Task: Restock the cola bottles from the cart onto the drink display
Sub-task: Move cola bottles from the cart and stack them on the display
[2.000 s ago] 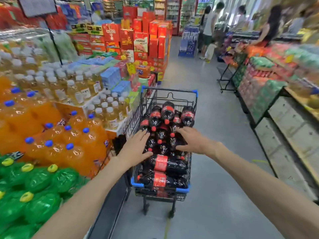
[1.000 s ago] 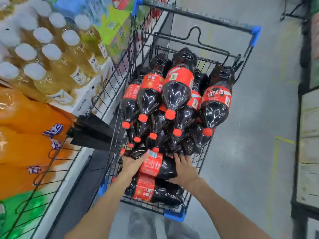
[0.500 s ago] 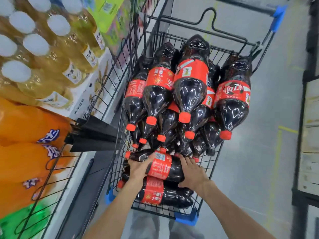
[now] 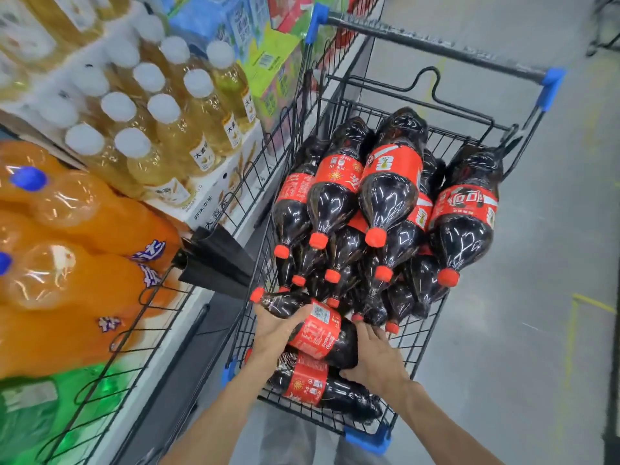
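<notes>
A black wire cart [image 4: 432,48] with blue corners stands in front of me, piled with several dark cola bottles [image 4: 389,193] with red labels and caps. At the near end one cola bottle [image 4: 318,333] lies crosswise, cap to the left. My left hand [image 4: 275,330] grips its neck and shoulder. My right hand [image 4: 375,357] curls around its base end. Another bottle [image 4: 315,384] lies under it.
The drink display runs along the left: orange soda bottles [image 4: 77,263] with blue caps behind a wire rail, yellow tea bottles [image 4: 181,129] with white caps on cartons, green bottles [image 4: 43,414] at the near corner. Bare grey floor [image 4: 536,297] lies right of the cart.
Two seconds ago both hands reached over the cart. They came down onto the crosswise bottle at the near end, and it now sits slightly higher in both hands.
</notes>
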The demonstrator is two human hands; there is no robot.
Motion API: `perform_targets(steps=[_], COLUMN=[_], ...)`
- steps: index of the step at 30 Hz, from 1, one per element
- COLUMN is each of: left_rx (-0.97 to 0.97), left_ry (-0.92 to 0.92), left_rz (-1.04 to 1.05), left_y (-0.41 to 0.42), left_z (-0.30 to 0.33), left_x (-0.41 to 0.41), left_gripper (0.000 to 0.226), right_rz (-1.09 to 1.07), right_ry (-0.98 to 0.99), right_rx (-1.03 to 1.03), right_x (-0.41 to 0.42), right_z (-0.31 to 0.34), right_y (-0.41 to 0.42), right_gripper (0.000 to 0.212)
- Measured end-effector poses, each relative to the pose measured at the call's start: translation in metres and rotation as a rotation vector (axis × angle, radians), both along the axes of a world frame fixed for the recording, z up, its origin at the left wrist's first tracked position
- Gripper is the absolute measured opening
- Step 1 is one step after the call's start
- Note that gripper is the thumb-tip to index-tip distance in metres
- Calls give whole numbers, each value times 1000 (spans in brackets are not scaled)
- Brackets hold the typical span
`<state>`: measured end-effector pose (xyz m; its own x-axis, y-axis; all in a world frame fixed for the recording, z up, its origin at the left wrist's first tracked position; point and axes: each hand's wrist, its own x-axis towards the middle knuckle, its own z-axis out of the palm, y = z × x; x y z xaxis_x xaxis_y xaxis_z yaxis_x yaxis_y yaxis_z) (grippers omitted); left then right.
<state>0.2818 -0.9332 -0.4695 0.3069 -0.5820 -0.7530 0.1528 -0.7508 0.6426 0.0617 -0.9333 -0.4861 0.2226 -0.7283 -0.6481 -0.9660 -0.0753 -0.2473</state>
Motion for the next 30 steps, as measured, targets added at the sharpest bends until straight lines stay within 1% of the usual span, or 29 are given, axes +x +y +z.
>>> perform_targets(steps=[3, 5, 6, 7, 11, 13, 17, 20, 23, 26, 30], left_rx=[-102, -146, -172, -186, -293, -334, -466, -558, -613, -637, -628], left_ry=[-74, -153, -188, -211, -291, -336, -446, -555, -656, -695, -752], left_rz=[-25, -27, -23, -11, 60, 103, 198, 263, 343, 390, 452], left_y=[5, 10, 13, 17, 39, 54, 85, 119, 163, 216, 304], left_z=[28, 48, 60, 73, 124, 150, 200, 234, 265, 295, 327], left_x=[1, 3, 3, 3, 2, 4, 17, 35, 62, 91, 138], left_gripper=[127, 112, 109, 111, 134, 136, 111, 101, 82, 81, 84], right_rz=[-32, -44, -41, -33, 32, 99, 217, 287, 364, 483, 623], right_ry=[-96, -164, -190, -215, -328, -342, -435, -502, -563, -609, -674], right_rx=[-36, -52, -65, -84, -169, -233, -348, -372, -405, -454, -541], right_x=[7, 12, 15, 17, 23, 30, 53, 82, 121, 165, 228], right_z=[15, 29, 37, 45, 83, 104, 145, 171, 186, 214, 246], right_y=[5, 7, 7, 6, 0, -1, 5, 18, 38, 76, 146], right_gripper=[119, 120, 121, 121, 118, 113, 104, 98, 98, 105, 99])
